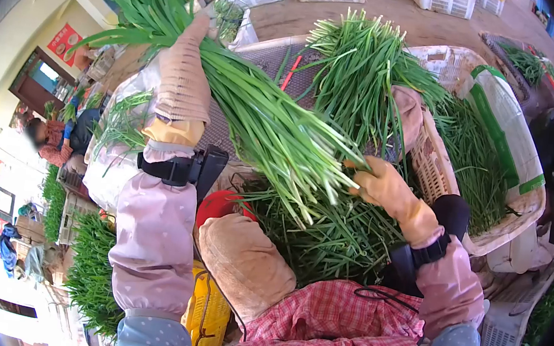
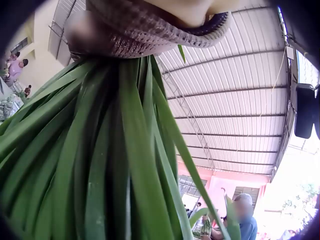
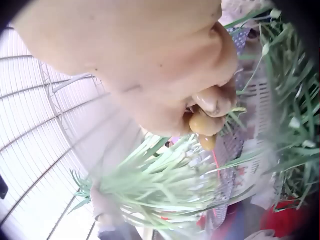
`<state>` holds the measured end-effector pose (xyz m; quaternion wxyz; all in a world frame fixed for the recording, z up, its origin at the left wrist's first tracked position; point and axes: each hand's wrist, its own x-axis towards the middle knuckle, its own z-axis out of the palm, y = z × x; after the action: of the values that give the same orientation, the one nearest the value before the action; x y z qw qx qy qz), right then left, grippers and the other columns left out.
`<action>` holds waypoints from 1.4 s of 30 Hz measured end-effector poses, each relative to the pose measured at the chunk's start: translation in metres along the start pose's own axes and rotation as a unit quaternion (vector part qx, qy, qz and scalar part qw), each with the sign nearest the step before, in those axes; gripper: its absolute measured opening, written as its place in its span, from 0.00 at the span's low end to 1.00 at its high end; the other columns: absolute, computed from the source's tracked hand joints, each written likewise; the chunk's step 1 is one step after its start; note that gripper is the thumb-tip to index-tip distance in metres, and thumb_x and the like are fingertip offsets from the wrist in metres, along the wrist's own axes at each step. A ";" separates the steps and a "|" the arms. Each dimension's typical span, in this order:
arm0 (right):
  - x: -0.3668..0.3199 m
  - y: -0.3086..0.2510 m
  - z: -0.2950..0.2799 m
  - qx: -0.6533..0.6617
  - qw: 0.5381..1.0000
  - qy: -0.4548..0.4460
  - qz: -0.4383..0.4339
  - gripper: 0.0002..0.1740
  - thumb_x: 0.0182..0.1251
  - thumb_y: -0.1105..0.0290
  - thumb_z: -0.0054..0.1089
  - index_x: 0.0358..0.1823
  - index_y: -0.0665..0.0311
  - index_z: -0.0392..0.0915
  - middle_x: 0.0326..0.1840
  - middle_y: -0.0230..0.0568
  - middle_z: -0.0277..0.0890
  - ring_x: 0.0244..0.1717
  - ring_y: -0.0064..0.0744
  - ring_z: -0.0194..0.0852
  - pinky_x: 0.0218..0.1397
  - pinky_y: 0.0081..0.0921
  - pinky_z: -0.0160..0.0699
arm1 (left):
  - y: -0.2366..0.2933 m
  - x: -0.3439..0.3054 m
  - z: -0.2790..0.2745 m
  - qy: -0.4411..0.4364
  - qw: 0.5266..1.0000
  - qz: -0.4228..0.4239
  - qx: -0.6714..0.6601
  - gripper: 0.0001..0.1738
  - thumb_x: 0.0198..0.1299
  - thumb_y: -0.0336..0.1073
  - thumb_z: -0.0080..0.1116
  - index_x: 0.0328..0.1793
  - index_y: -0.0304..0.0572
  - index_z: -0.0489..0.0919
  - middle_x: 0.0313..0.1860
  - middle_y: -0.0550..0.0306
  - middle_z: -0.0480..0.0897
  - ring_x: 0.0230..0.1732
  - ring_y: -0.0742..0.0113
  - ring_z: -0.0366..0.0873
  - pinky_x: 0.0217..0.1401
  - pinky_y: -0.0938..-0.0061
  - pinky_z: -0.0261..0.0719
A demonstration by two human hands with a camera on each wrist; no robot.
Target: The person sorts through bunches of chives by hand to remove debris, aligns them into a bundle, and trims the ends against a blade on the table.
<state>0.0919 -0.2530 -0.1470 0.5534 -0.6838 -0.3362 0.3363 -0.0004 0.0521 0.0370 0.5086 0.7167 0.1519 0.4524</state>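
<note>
The bunch (image 1: 264, 106) slants above loose greens (image 1: 344, 239), clamped in the left hand (image 1: 187, 64); a firm, uncrushing grip should serve. The right hand (image 1: 387, 192) curls by the pale ends, best working lightly; whether it pinches anything, I cannot tell.

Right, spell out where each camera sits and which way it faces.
Head: worn on the head, facing forward and down over the green bundle and white crate; left hand, right hand, sleeved arms and checked cloth show.
Left wrist: on that wrist, facing along the bundle's leaves with the roof behind; part of the left hand shows at top.
Right wrist: on that wrist, looking past curled fingers toward the bundle's pale ends; the right hand shows large above.
Head and right wrist share the right hand and pale ends.
</note>
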 end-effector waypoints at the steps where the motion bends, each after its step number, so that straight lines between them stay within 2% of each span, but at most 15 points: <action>1: -0.008 0.028 -0.007 -0.042 0.997 0.014 -0.062 0.16 0.68 0.67 0.50 0.50 0.67 0.78 0.27 0.39 0.77 0.25 0.25 0.73 0.26 0.25 0.70 | -0.009 0.009 -0.005 0.029 0.998 -0.027 -0.043 0.12 0.63 0.40 0.61 0.37 0.39 0.78 0.28 0.57 0.79 0.28 0.66 0.77 0.32 0.72 0.76; 7: -0.092 0.032 0.009 -0.551 0.831 -0.074 0.027 0.24 0.63 0.64 0.63 0.60 0.61 0.72 0.38 0.50 0.81 0.41 0.53 0.81 0.46 0.44 0.78 | -0.007 0.006 -0.022 0.054 0.998 0.018 0.000 0.13 0.63 0.42 0.60 0.40 0.38 0.79 0.30 0.56 0.78 0.31 0.62 0.77 0.37 0.70 0.77; 11: -0.071 -0.052 0.026 -0.266 0.943 0.034 -0.195 0.21 0.64 0.62 0.64 0.56 0.60 0.75 0.36 0.47 0.81 0.40 0.49 0.80 0.43 0.40 0.78 | -0.002 -0.007 -0.012 0.119 0.973 -0.106 -0.165 0.14 0.63 0.41 0.60 0.46 0.36 0.79 0.34 0.56 0.78 0.33 0.62 0.77 0.39 0.70 0.79; 16: -0.006 -0.067 0.052 -0.250 0.918 0.190 -0.241 0.12 0.65 0.63 0.64 0.46 0.61 0.82 0.31 0.47 0.80 0.35 0.48 0.81 0.40 0.38 0.78 | -0.003 -0.022 0.006 0.136 0.962 -0.133 -0.197 0.13 0.66 0.39 0.57 0.47 0.35 0.79 0.35 0.56 0.78 0.35 0.64 0.77 0.41 0.72 0.79; 18: 0.009 -0.061 0.056 -0.196 0.939 0.185 -0.212 0.12 0.65 0.62 0.63 0.44 0.62 0.82 0.32 0.49 0.81 0.35 0.47 0.81 0.39 0.38 0.79 | -0.056 -0.012 -0.019 0.079 0.956 0.214 0.185 0.13 0.67 0.39 0.56 0.49 0.36 0.78 0.34 0.57 0.77 0.35 0.65 0.76 0.43 0.74 0.79; 21: 0.014 -0.058 0.056 -0.095 0.967 0.175 -0.156 0.09 0.65 0.68 0.64 0.41 0.64 0.84 0.31 0.42 0.83 0.32 0.32 0.82 0.37 0.27 0.78 | -0.044 -0.014 -0.012 0.069 0.940 0.233 0.239 0.12 0.68 0.31 0.53 0.54 0.35 0.77 0.37 0.57 0.77 0.37 0.66 0.76 0.46 0.74 0.78; 24: 0.019 -0.054 0.057 0.139 0.988 0.069 -0.001 0.12 0.68 0.65 0.60 0.41 0.67 0.83 0.26 0.30 0.78 0.23 0.20 0.71 0.30 0.20 0.70 | -0.054 -0.010 -0.015 0.030 0.991 0.084 0.097 0.17 0.68 0.26 0.50 0.62 0.35 0.74 0.43 0.55 0.78 0.41 0.66 0.77 0.49 0.74 0.79; 29: 0.003 -0.077 0.035 0.417 0.905 -0.062 -0.054 0.14 0.70 0.65 0.54 0.45 0.68 0.80 0.21 0.27 0.67 0.20 0.18 0.60 0.22 0.19 0.56 | -0.032 -0.041 0.012 0.042 0.934 0.187 0.301 0.18 0.70 0.28 0.47 0.64 0.34 0.74 0.48 0.55 0.78 0.45 0.66 0.78 0.51 0.73 0.79; 33: -0.031 -0.061 0.005 0.422 0.850 -0.231 -0.216 0.15 0.72 0.68 0.53 0.51 0.71 0.79 0.32 0.44 0.81 0.29 0.25 0.78 0.29 0.21 0.76 | -0.032 -0.030 0.014 0.041 0.998 0.019 -0.032 0.20 0.68 0.23 0.48 0.66 0.34 0.72 0.49 0.54 0.78 0.48 0.66 0.77 0.52 0.73 0.79; 34: -0.034 -0.055 -0.009 0.344 0.870 -0.311 -0.165 0.17 0.72 0.68 0.55 0.56 0.71 0.77 0.40 0.46 0.84 0.35 0.28 0.83 0.33 0.23 0.81 | -0.063 -0.019 -0.003 0.005 0.975 0.151 0.163 0.20 0.68 0.22 0.47 0.66 0.34 0.72 0.49 0.53 0.78 0.48 0.68 0.77 0.53 0.74 0.79; 35: -0.036 -0.060 -0.007 0.169 0.943 -0.286 0.005 0.16 0.69 0.71 0.56 0.56 0.66 0.78 0.38 0.44 0.84 0.34 0.32 0.84 0.32 0.25 0.82 | -0.059 -0.024 -0.002 0.006 0.975 0.149 0.163 0.20 0.68 0.22 0.47 0.66 0.34 0.72 0.49 0.53 0.78 0.48 0.68 0.77 0.53 0.74 0.79; 36: -0.035 -0.046 0.008 -0.223 0.961 -0.145 -0.077 0.15 0.67 0.70 0.58 0.54 0.63 0.80 0.37 0.45 0.84 0.34 0.37 0.84 0.34 0.29 0.82 | -0.054 -0.025 0.001 0.004 0.952 0.197 0.233 0.20 0.69 0.22 0.46 0.66 0.35 0.71 0.49 0.53 0.78 0.48 0.68 0.76 0.53 0.74 0.79; 37: -0.035 -0.027 0.026 -0.571 0.808 0.024 -0.143 0.14 0.66 0.69 0.60 0.52 0.60 0.81 0.35 0.46 0.84 0.33 0.41 0.85 0.35 0.33 0.82 | -0.049 -0.027 0.004 -0.002 0.922 0.243 0.302 0.20 0.69 0.23 0.46 0.67 0.36 0.71 0.49 0.53 0.77 0.48 0.68 0.76 0.53 0.74 0.79; 39: -0.033 -0.051 0.036 -0.243 0.946 0.107 -0.187 0.10 0.63 0.66 0.63 0.45 0.53 0.82 0.34 0.44 0.82 0.34 0.41 0.83 0.39 0.39 0.81 | -0.046 -0.026 0.013 0.000 0.934 0.216 0.286 0.21 0.69 0.22 0.45 0.67 0.36 0.70 0.50 0.53 0.77 0.48 0.67 0.76 0.53 0.74 0.78; 42: -0.001 -0.068 0.052 -0.252 0.920 0.216 -0.210 0.10 0.61 0.67 0.66 0.44 0.55 0.82 0.36 0.45 0.83 0.34 0.43 0.83 0.38 0.38 0.81 | -0.046 -0.029 0.019 0.001 0.937 0.186 0.295 0.24 0.67 0.19 0.45 0.69 0.37 0.68 0.50 0.53 0.77 0.48 0.67 0.76 0.53 0.75 0.78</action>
<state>0.0427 -0.2151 -0.0885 0.4796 -0.7705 -0.4181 -0.0393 0.0103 0.0413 -0.0187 0.1810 0.8495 0.1435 0.4743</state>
